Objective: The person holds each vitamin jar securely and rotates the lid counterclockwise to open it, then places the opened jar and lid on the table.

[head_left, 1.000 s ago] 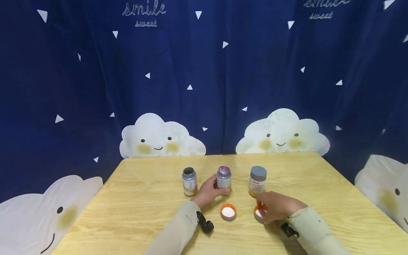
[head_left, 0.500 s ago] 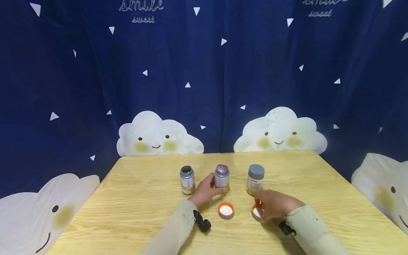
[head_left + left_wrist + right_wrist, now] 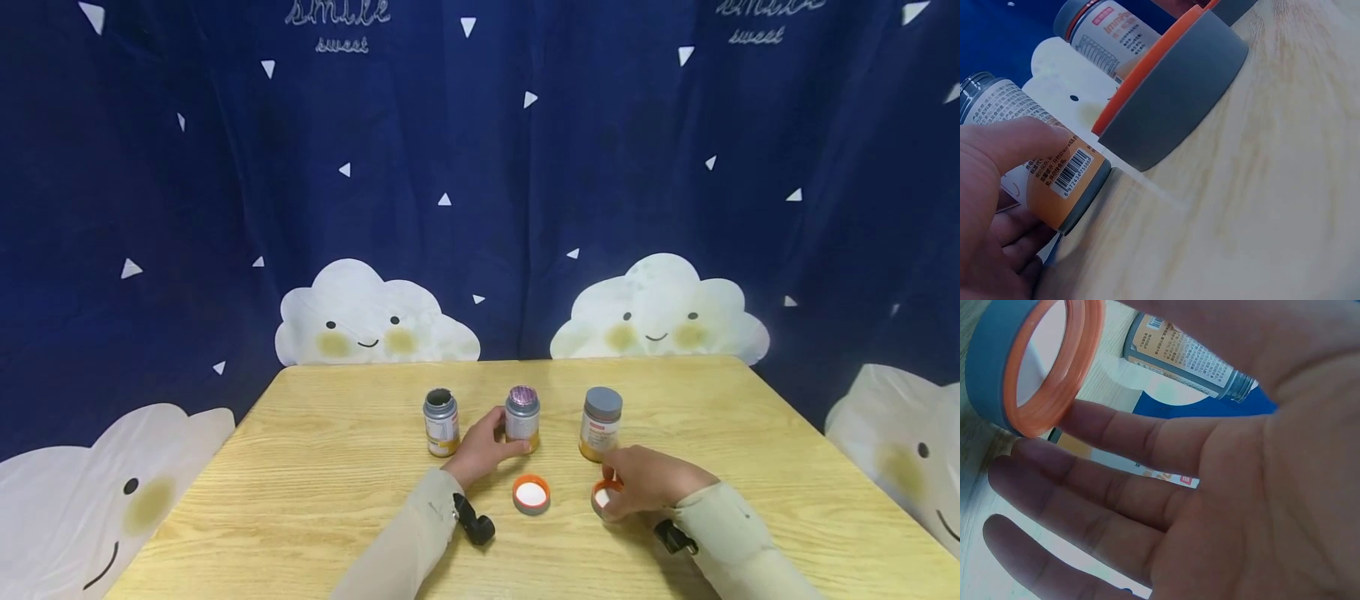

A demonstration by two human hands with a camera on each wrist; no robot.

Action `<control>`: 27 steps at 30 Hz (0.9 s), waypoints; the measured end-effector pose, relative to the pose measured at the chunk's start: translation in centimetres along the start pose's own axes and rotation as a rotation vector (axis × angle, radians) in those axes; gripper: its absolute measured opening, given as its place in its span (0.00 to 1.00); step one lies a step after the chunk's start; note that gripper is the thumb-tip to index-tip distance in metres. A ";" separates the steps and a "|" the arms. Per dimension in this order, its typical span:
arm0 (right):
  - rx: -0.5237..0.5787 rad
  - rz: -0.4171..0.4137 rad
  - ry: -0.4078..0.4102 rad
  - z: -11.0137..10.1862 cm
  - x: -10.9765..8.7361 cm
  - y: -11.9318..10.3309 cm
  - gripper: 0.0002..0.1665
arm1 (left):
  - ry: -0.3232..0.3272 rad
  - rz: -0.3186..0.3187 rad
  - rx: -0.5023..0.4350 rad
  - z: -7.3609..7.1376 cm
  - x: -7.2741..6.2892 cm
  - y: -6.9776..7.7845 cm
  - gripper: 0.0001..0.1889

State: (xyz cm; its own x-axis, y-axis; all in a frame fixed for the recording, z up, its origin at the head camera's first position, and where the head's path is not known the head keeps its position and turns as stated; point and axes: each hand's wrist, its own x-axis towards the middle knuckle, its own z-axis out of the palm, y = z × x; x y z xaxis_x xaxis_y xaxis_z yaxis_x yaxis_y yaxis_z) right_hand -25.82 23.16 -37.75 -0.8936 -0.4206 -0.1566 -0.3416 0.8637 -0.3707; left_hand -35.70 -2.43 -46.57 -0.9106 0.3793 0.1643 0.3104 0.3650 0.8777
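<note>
Our left hand [image 3: 483, 450] grips the upright jar [image 3: 522, 422]; our right hand [image 3: 647, 481] pinches an upturned lid [image 3: 602, 498] at its fingertips. A second lid [image 3: 532, 494] lies between them. We judge the step as taking up a lid, calling for a firm pinch.

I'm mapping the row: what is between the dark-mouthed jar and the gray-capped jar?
In the head view, the purple-topped jar stands between them, held by the left hand.
</note>
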 end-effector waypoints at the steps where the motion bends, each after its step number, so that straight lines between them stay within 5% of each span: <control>1: 0.003 0.005 0.002 0.0 0.0 0.0 0.20 | 0.000 -0.003 0.000 0.0 0.0 0.0 0.31; 8: 0.026 0.022 0.021 -0.1 -0.3 0.1 0.19 | 0.000 -0.015 -0.034 -0.1 0.0 0.0 0.33; 12: 0.006 0.018 0.027 0.0 -0.3 0.2 0.18 | 0.009 -0.017 -0.136 -0.3 0.1 0.5 0.36; 15: 0.002 0.015 0.027 0.0 -0.3 0.2 0.18 | 0.028 0.002 -0.164 -0.7 0.0 1.7 0.38; 23: 0.009 0.049 0.014 -0.5 -0.5 0.2 0.21 | 0.076 0.149 0.006 -1.2 -0.6 5.9 0.42; 27: -0.002 0.066 0.011 -1.4 -0.7 0.3 0.25 | 0.102 0.224 0.011 -0.9 -1.2 8.1 0.41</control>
State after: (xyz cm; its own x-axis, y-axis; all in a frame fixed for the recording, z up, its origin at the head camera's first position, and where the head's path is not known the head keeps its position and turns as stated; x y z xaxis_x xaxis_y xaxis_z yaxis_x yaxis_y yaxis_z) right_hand -25.70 24.04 -36.50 -0.9174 -0.3595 -0.1707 -0.2823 0.8902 -0.3576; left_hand -32.36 -0.68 -39.20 -0.8412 0.3647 0.3993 0.5103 0.2910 0.8093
